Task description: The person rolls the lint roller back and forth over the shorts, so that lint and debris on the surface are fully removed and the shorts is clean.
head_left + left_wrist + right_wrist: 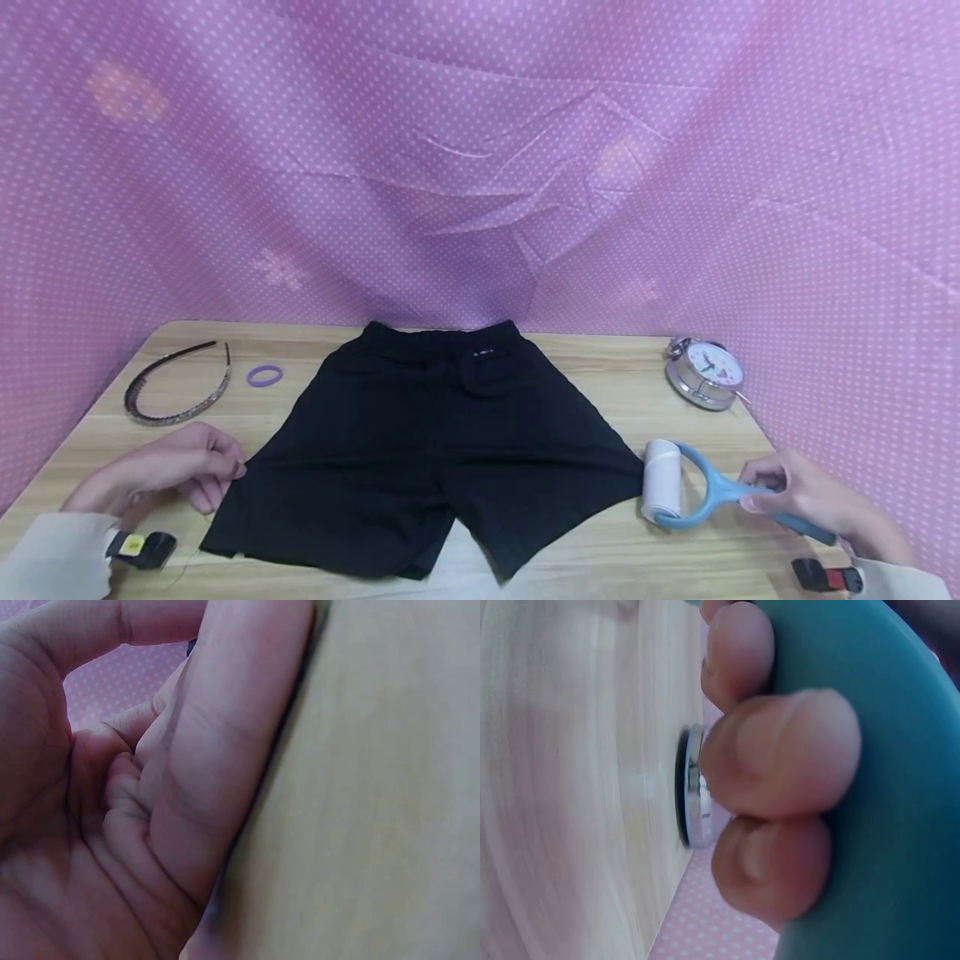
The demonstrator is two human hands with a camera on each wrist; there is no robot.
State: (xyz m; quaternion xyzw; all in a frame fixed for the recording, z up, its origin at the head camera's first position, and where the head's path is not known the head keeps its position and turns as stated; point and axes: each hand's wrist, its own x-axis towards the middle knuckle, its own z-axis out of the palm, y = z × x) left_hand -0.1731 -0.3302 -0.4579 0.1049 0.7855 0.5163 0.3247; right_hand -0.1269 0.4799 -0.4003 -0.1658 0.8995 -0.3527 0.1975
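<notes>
A pair of black shorts (pixel 390 442) lies spread out on the table, waistband toward the back. At their left edge my left hand (pixel 191 467) pinches the fabric between thumb and fingers; the left wrist view shows the hand's curled fingers close over the wood. My right hand (pixel 795 496) grips the blue handle of a lint roller (pixel 720 490). Its white roll touches the right leg of the shorts at the hem's outer corner. In the right wrist view the fingertips (pixel 787 754) wrap round the blue-green handle (pixel 900 825).
On the left lie a headband (pixel 176 417) and a purple ring-shaped band (pixel 265 376). A silver alarm clock (pixel 705 373) lies tilted back at the table's right side. Pink dotted cloth (pixel 480 167) hangs behind and around the wooden table (pixel 600 558).
</notes>
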